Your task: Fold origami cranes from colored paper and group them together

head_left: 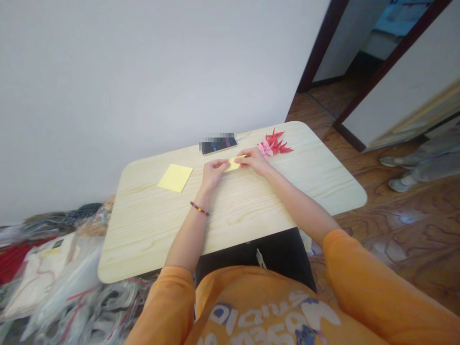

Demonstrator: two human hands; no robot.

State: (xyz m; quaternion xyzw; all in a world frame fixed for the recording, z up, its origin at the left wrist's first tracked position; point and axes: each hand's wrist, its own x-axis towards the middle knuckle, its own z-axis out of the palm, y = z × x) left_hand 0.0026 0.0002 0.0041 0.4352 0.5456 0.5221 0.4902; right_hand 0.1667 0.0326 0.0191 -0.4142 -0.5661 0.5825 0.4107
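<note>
Orange sleeves (172, 306); my left hand (212, 171) and right hand (256, 159), fingers pinching one yellow paper (234, 163) at the table (251, 211). Risk, I judge: uneven pull could skew or tear it.

1. one light wooden table (151, 230).
2. two hands: one left hand (212, 171) and one right hand (256, 160).
3. two pieces of yellow paper: one flat yellow sheet (175, 178) and one folded yellow piece (234, 164), pinched by both hands.
4. one dark phone (218, 144).
5. one cluster of folded paper figures: perhaps three or four red figures (277, 141) and about two pink figures (266, 149); they overlap, so the count is unsure.
6. one beaded bracelet (199, 209).
7. two grey shoes (398, 184) on the floor.
</note>
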